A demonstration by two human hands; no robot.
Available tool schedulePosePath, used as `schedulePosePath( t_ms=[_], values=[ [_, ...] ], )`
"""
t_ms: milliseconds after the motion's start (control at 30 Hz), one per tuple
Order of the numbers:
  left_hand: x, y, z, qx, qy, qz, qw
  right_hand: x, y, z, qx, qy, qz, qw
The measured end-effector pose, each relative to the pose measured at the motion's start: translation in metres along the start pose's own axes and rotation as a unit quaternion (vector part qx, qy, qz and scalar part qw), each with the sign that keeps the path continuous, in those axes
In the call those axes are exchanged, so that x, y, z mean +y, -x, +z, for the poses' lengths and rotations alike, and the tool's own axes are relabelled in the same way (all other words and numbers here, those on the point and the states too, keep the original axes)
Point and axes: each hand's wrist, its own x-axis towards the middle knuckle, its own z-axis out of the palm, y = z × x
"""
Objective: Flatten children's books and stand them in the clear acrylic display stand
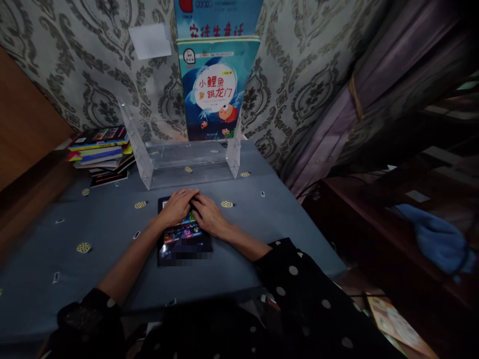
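Note:
A dark, glossy book (187,238) with small colourful pictures on its cover lies flat on the table. My left hand (176,207) rests palm down over its upper part, with the fingers stretched out. From the other side, my right hand (209,215) lies on the book's upper right, fingers extended and the tips meeting those of the left hand. Both hands cover much of the upper cover. Just behind them stands a clear acrylic rack (187,177).
Two picture books, the front one blue (211,89), stand upright behind the rack against the patterned wall. A stack of books (101,152) sits at the back left. The grey-blue tablecloth (112,264) has pineapple prints. A purple curtain (325,134) hangs at the right.

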Motion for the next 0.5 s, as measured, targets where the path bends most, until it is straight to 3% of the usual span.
schedulePosePath(
  t_ms=[367, 500],
  values=[
    [0.003, 0.003, 0.001, 0.001, -0.042, -0.015, 0.999, -0.005, 0.0, 0.0, -0.017, 0.031, 0.013, 0.999],
    [0.013, 0.012, -0.015, -0.015, -0.106, -0.08, 0.991, -0.003, 0.002, 0.005, -0.023, 0.051, 0.029, 0.998]
  ],
)
